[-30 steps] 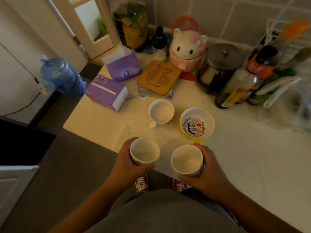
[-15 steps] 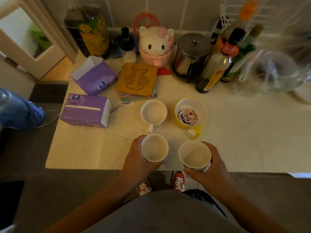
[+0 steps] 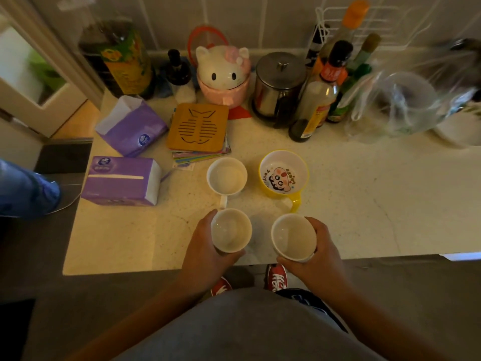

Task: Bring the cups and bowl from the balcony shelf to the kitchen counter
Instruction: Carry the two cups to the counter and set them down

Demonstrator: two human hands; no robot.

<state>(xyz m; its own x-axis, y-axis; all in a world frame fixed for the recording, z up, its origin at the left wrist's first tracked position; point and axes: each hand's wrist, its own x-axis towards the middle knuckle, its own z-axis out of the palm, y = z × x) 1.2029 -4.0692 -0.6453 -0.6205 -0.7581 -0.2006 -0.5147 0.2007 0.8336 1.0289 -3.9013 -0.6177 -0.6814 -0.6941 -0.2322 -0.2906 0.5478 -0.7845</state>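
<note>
Holding two white cups over the near edge of the worktop (image 3: 364, 204), I see my left hand (image 3: 205, 246) wrapped around the left cup (image 3: 231, 229) and my right hand (image 3: 322, 251) around the right cup (image 3: 293, 237); each grip is closed on its cup. Just beyond them, a third white cup (image 3: 227, 176) stands upright on the worktop, and the yellow bowl (image 3: 283, 174) sits just right of it. Farther left lie two purple tissue packs (image 3: 122, 181), with a wooden trivet (image 3: 198, 127) behind the third cup and bottles (image 3: 315, 108) along the far wall.
</note>
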